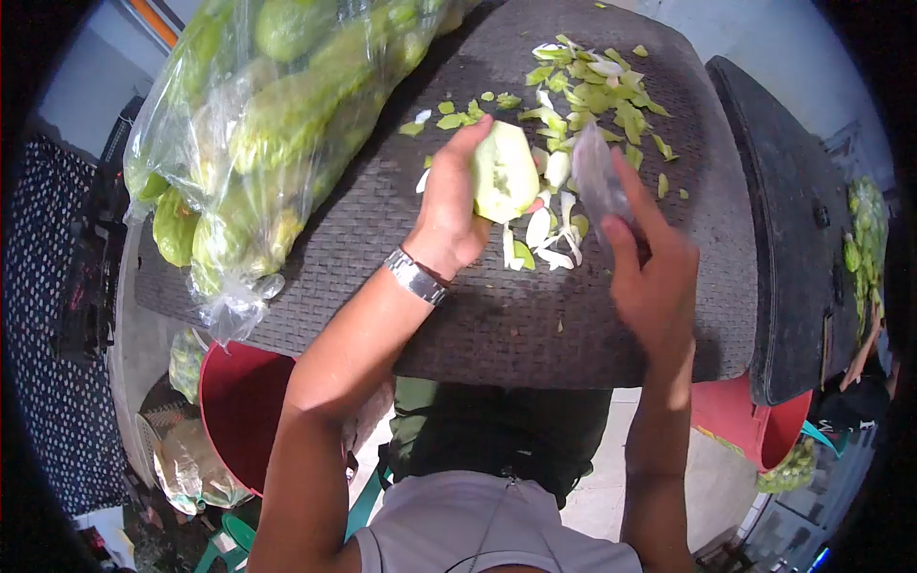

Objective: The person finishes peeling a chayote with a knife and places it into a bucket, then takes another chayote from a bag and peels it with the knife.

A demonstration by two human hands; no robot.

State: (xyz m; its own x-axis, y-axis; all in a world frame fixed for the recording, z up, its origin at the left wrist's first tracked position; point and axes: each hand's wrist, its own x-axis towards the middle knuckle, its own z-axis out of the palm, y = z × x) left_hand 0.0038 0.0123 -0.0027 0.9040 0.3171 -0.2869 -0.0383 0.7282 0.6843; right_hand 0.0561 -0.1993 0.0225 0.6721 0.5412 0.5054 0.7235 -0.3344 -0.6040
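My left hand (451, 196), with a metal watch (415, 277) on the wrist, is closed around a peeled pale green chayote (506, 172). Its flat, cut-looking face with a hollow in the middle is turned up. My right hand (659, 277) grips a knife (600, 177) with a broad blade, smeared by motion; its handle is mostly hidden in my fingers. The blade is to the right of the chayote, apart from it. Green and white peelings (616, 91) lie scattered on the dark woven tabletop (458, 329) beyond and beneath both hands.
A clear plastic bag (287, 124) full of unpeeled chayotes covers the table's left side. Below the table edge stand a red bucket (229, 411) at left and another red bucket (778, 430) at right. A dark panel (778, 220) borders the table's right side.
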